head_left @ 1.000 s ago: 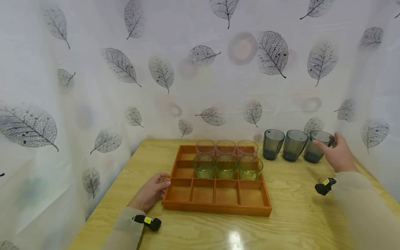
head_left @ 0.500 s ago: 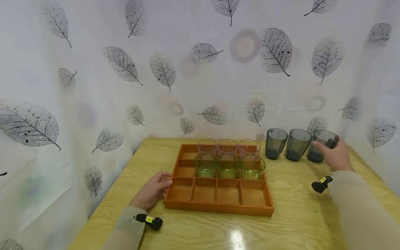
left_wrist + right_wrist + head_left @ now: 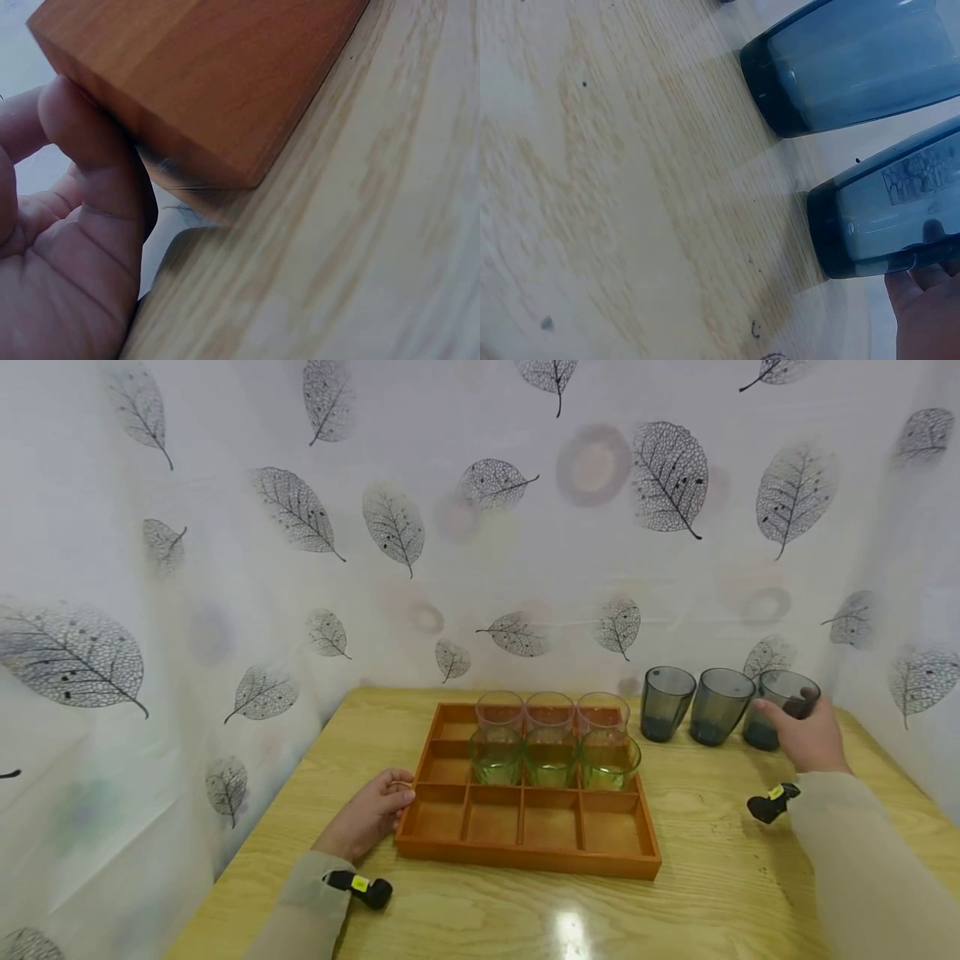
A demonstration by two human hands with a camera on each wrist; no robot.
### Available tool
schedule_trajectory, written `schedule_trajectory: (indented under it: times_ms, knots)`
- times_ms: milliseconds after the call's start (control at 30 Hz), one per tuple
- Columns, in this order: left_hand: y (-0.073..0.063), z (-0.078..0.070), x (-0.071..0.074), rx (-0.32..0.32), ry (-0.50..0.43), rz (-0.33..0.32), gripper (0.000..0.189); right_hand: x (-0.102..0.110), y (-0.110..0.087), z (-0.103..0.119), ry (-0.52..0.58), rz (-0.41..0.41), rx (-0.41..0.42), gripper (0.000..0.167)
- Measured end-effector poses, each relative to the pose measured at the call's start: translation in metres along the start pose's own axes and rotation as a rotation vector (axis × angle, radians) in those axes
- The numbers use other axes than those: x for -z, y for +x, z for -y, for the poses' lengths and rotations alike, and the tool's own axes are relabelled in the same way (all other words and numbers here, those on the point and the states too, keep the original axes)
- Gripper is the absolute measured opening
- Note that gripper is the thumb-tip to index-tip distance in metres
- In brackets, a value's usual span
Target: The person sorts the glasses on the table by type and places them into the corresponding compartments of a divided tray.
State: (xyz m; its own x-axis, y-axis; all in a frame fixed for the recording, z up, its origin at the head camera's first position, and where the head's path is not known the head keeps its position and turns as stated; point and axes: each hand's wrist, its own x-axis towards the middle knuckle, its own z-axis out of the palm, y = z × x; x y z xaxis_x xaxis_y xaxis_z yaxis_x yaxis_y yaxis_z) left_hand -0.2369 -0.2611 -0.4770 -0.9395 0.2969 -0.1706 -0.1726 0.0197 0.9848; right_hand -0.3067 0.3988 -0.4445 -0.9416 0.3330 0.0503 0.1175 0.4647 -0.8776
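Observation:
My right hand (image 3: 813, 739) holds the rightmost of three dark grey glasses, thumb on its near side and fingers round the far right side. That grey glass (image 3: 776, 727) stands upright on the table; the right wrist view shows its base (image 3: 829, 232) on the wood. Beside it stand the middle grey glass (image 3: 717, 710) and the left grey glass (image 3: 663, 706). My left hand (image 3: 367, 814) grips the left edge of a brown wooden divided tray (image 3: 525, 857). In the left wrist view, the thumb (image 3: 90, 135) lies against the tray's side (image 3: 202, 90).
Three green-tinted glasses (image 3: 551, 764) stand in the tray's middle row, with three pinkish clear glasses (image 3: 550, 710) behind them. The front row's compartments (image 3: 491, 818) hold nothing. A leaf-patterned curtain (image 3: 420, 527) hangs behind and left of the wooden table (image 3: 450, 918).
The right hand has moved in slightly leftward round the rightmost grey glass, which stays standing. The left hand keeps its place at the tray. The head view has shifted a little.

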Motion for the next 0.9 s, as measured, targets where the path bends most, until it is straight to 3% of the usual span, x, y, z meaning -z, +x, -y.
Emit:
schedule_trajectory:
  times_ms: [633,900]
  knots:
    - [-0.001,0.001,0.0,-0.008,0.005,0.011,0.03,0.007,-0.019,0.003,-0.042,0.004,0.003,0.102]
    - [-0.002,-0.001,-0.001,-0.002,0.009,0.008,0.034,0.013,-0.031,0.008,-0.024,0.025,0.056,0.098]
